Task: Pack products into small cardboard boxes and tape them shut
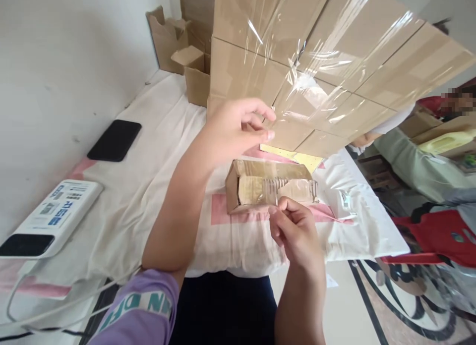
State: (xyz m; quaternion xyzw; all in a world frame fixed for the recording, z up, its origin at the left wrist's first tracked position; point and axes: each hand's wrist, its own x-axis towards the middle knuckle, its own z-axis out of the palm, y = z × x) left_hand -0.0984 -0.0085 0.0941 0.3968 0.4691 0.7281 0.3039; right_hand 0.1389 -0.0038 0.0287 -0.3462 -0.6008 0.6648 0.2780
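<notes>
My left hand (253,123) is raised in front of a big stack of cardboard boxes wrapped in clear film (327,72). Its thumb and curled fingers stand apart, with no object plain between them. Lower and to the right, my right hand (296,228) is closed in a pinch. A faint clear sliver shows at its fingertips, too thin to name. Just behind that hand, a small cardboard box (232,190) lies on the cloth-covered table (238,246), with clear tape or film over its creased, yellowish top.
A white power bank (70,201) with a cable and a black phone-like slab (114,140) lie at left. Open cardboard boxes (197,82) stand by the wall. Yellow sheets (310,160) lie under the stack. Another person's arm (366,139) and a red chair (442,236) are at right.
</notes>
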